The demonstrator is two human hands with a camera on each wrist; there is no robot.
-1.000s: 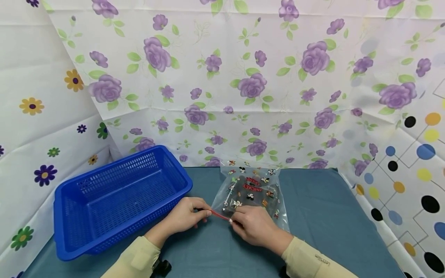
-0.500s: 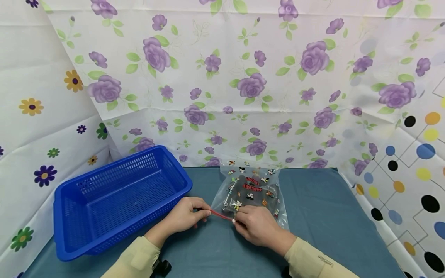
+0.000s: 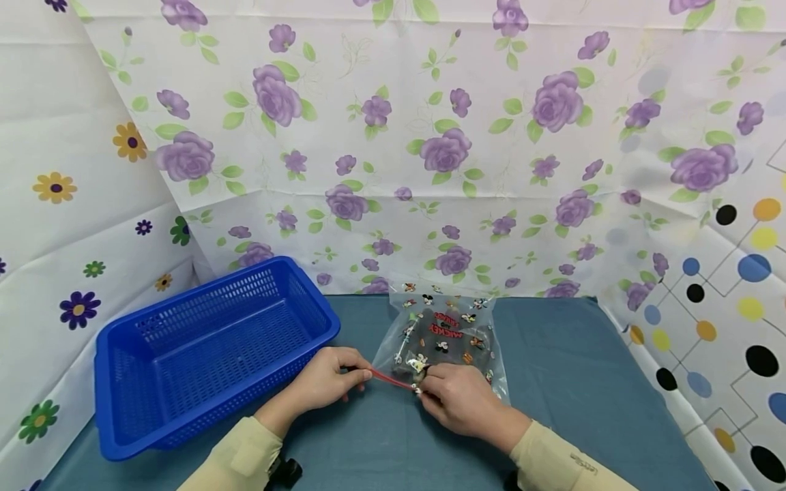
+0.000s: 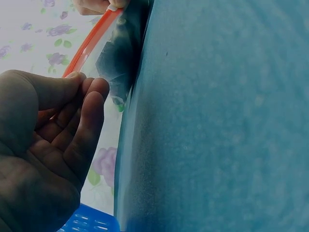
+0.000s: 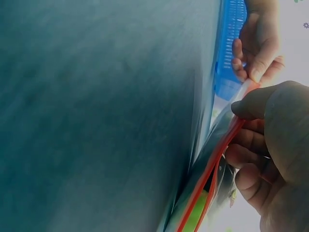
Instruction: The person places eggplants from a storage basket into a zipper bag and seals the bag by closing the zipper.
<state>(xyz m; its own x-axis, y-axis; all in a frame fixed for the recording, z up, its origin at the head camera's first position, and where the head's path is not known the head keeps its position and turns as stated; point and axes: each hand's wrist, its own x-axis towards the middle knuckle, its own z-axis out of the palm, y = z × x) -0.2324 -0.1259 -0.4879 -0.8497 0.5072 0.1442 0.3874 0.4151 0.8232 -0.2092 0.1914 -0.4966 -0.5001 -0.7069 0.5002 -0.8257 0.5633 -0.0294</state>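
Note:
A clear zip bag (image 3: 443, 344) printed with cartoon mice lies on the table, its red zip strip (image 3: 393, 380) toward me. Dark contents (image 4: 113, 65) show through the plastic. My left hand (image 3: 327, 378) pinches the left end of the strip between thumb and fingers. At the small white slider (image 4: 113, 8) on that strip, my right hand (image 3: 465, 401) pinches the zip with thumb and curled fingers. Between the hands, the strip is one taut red line. Below my right hand in the right wrist view, its two red edges part, and something green (image 5: 195, 212) shows between them.
A blue perforated plastic basket (image 3: 103, 382) stands at the left, close to my left hand. Blue-green cloth (image 3: 571, 382) covers the table. Flower-printed sheets (image 3: 399, 150) rise behind and at the left, and a dotted sheet (image 3: 724, 327) at the right.
My right hand has slid slightly to the right along the zip with the white slider, and the red stretch between my hands has grown longer. My left hand stays nearly still.

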